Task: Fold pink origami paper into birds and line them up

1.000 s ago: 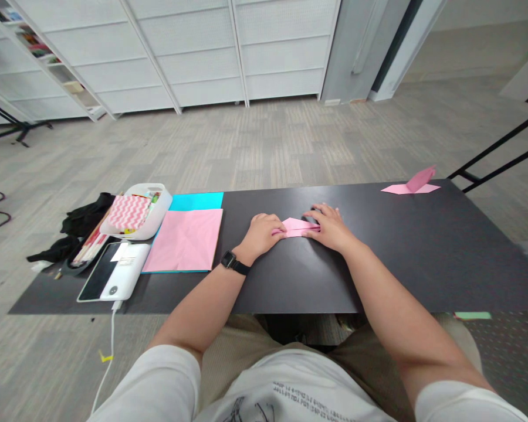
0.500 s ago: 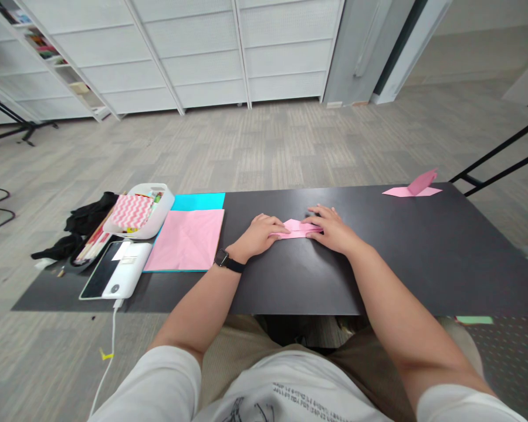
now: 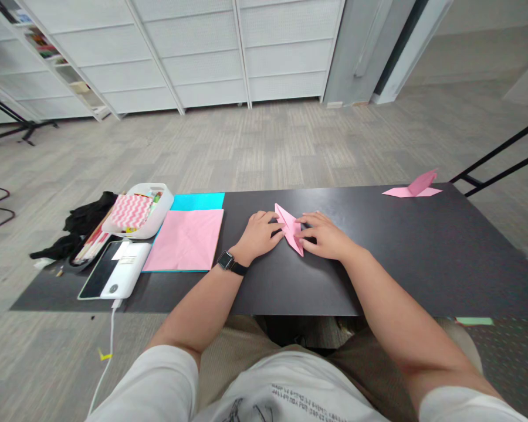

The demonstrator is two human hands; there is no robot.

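Observation:
A small folded pink paper [image 3: 290,227] lies on the black table [image 3: 405,258], its long pointed shape running from far left to near right. My left hand [image 3: 259,233] rests on the table at its left edge, fingers bent and touching the paper. My right hand [image 3: 323,234] lies at its right edge, fingertips pinching the paper's side. A black watch sits on my left wrist.
A pink sheet [image 3: 185,239] lies over a cyan sheet [image 3: 198,201] to the left. Further left are a white tray [image 3: 137,210] with patterned paper, a white device [image 3: 114,269] with a cable, and black cloth [image 3: 88,215]. Another folded pink paper [image 3: 413,186] sits at the far right corner.
The folded pink paper has been turned from lying across the table to lying diagonally. Both hands shifted slightly toward me with it.

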